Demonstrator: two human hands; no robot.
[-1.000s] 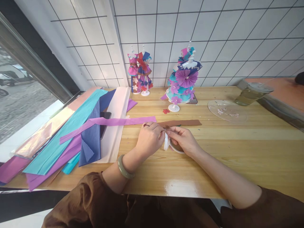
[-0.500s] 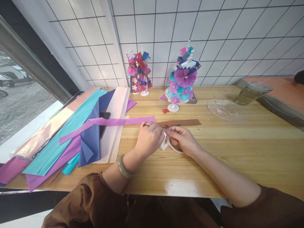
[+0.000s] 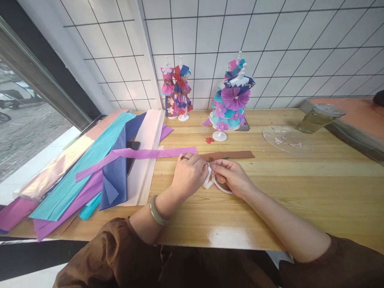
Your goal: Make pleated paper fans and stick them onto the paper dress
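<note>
My left hand (image 3: 190, 173), a bracelet on its wrist, is closed with its fingertips pinched together. My right hand (image 3: 235, 178) meets it in a thumb-and-finger pinch. A white tape strip (image 3: 207, 182) hangs bent from where the fingertips meet, and both hands seem to grip its upper end. Partly under my right palm is a white tape roll (image 3: 225, 190). Just beyond the fingers lies a brown crepe paper strip (image 3: 237, 155), its left end hidden behind my left hand. A purple paper strip (image 3: 156, 153) runs up to my left knuckles.
Crepe paper sheets (image 3: 114, 172) and a dark phone (image 3: 132, 154) lie left. Small dress stands (image 3: 183, 117) and a larger dressed stand (image 3: 220, 136) line the tiled wall. A red paper flower (image 3: 209, 140), a clear plate (image 3: 279, 144) and a drink cup (image 3: 321, 118) sit farther right.
Both hands keep nearly the same pinched pose. The whole view has shifted very slightly; nothing is visibly picked up or let go.
</note>
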